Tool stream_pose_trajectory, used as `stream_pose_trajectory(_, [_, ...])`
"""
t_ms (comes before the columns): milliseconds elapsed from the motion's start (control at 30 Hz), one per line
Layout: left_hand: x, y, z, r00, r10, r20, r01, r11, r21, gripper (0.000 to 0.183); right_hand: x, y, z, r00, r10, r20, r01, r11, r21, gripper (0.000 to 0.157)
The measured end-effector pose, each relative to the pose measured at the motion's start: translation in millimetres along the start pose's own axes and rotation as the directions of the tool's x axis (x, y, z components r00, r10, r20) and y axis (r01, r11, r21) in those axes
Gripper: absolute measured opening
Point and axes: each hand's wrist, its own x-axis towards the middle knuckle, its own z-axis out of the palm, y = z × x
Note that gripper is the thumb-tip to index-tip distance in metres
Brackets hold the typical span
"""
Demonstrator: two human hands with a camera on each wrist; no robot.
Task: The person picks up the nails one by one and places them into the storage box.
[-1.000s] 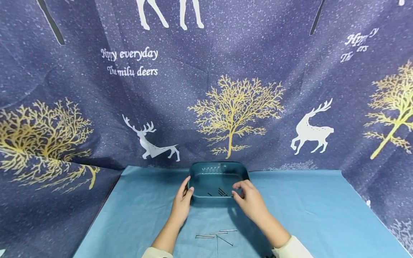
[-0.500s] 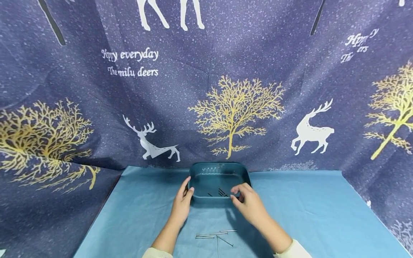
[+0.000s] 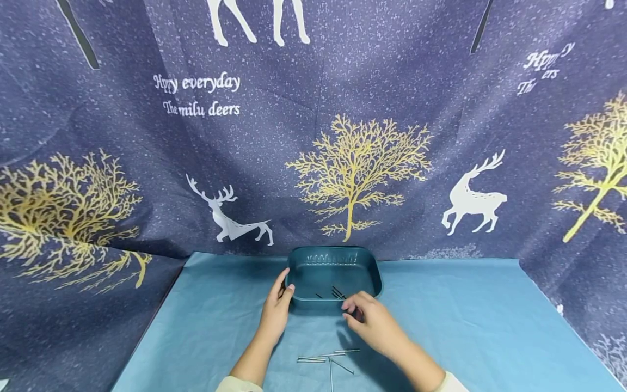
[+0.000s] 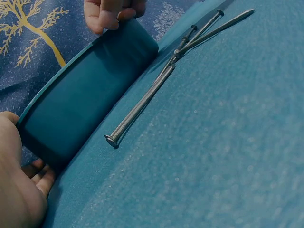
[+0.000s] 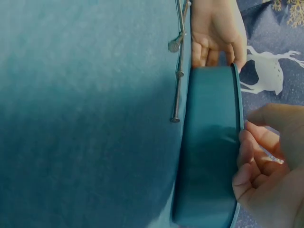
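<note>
A deep teal plastic tray (image 3: 313, 300) stands at the back of the table, with several dark-looking nails (image 3: 338, 293) lying inside near its front wall. My left hand (image 3: 276, 310) grips the tray's left end, thumb at the rim and fingers around the side. At the front right of the rim is my right hand (image 3: 374, 322), fingers loosely curled, with nothing seen between them; in the right wrist view its fingertips (image 5: 244, 147) overlap the rim. Several long steel nails (image 4: 140, 107) lie on the cloth in front of the tray, some crossing each other.
Light blue cloth (image 3: 455, 321) covers the table. Behind the tray hangs a dark blue curtain (image 3: 392, 71) printed with white deer and yellow trees, reaching down to the table's back edge.
My right hand has moved from above the tray's right end toward the front and slightly left, out over the front rim. The left hand, tray and loose nails have stayed in place.
</note>
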Motion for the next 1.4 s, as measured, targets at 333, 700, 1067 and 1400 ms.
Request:
stream_pose_trajectory(333, [-0.6, 0.2, -1.2, 1.000, -0.004, 0.009, 0.004, 1.000, 0.003, 0.050, -8, -2, 0.9, 0.987, 0.025, 0.162, -0.024, 1.000, -0.009, 0.012])
stream_pose_trajectory(700, [-1.2, 0.4, -1.4, 1.000, -0.004, 0.003, 0.004, 1.000, 0.005, 0.051, -13, -2, -0.8, 0.961, -0.078, 0.266, 0.075, 0.997, 0.023, 0.011])
stream_pose_trajectory(1067, [-0.1, 0.9, -0.5, 1.000, 0.005, 0.004, -0.005, 1.000, 0.009, 0.051, -15, 0, -1.1, 0.927, -0.057, 0.370, 0.064, 0.998, -0.004, 0.013])
stream_pose_trajectory(1400, [0.2, 0.7, -0.9, 1.000, 0.010, 0.004, -0.010, 1.000, 0.015, 0.051, -19, 1, -0.9, 0.905, -0.027, 0.424, 0.037, 0.999, -0.015, 0.017])
